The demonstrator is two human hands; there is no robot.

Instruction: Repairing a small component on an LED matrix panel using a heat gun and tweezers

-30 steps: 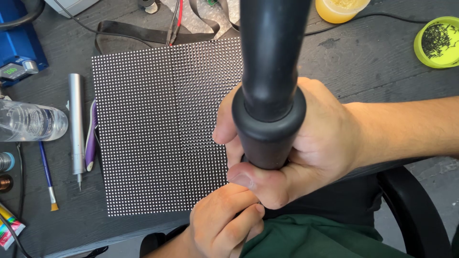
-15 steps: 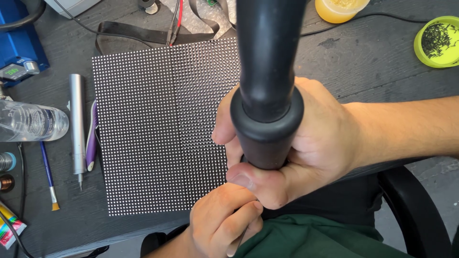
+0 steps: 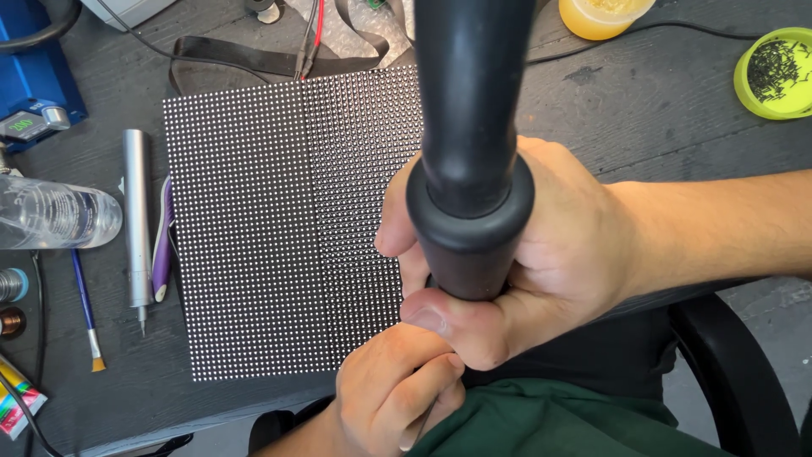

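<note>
A: Biggest first: dark grey worktable (image 3: pixel 677 110), and flat on it a large black panel (image 3: pixel 279 228) dotted with a fine white grid, near edge at the table's front.

B: Stiff and flat by the look of it, probably light, likely fragile across the dotted face. Best taken by the bare edges, never pressed on the dots.

A: Over its right part, a thick black tool handle (image 3: pixel 469 152), rising toward the camera, flared to a rounded collar low down. Looks rigid, smooth, maybe a little slippery; hard to tell the weight.

B: Held how?

A: Right hand (image 3: pixel 541 254) wrapped firmly just below the collar, thumb across the front. Left hand (image 3: pixel 397 389) under it, fingers curled shut around something thin; cannot tell what.

B: Packages and labels?

A: Blue box-shaped unit (image 3: pixel 34 76) at far left with a small lit display. Clear plastic bottle (image 3: pixel 51 216) lying on its side below it, no coloured label seen. Yellow tub (image 3: pixel 605 15) at the top edge, open. Round lime-green dish (image 3: pixel 774 72) top right, holding small dark bits. Silver pen-like tool (image 3: pixel 135 224) left of the panel, a purple one just beside it. Small brush (image 3: pixel 85 317) with a blue handle. Corner of a striped, many-coloured packet (image 3: pixel 17 398) bottom left.
</note>
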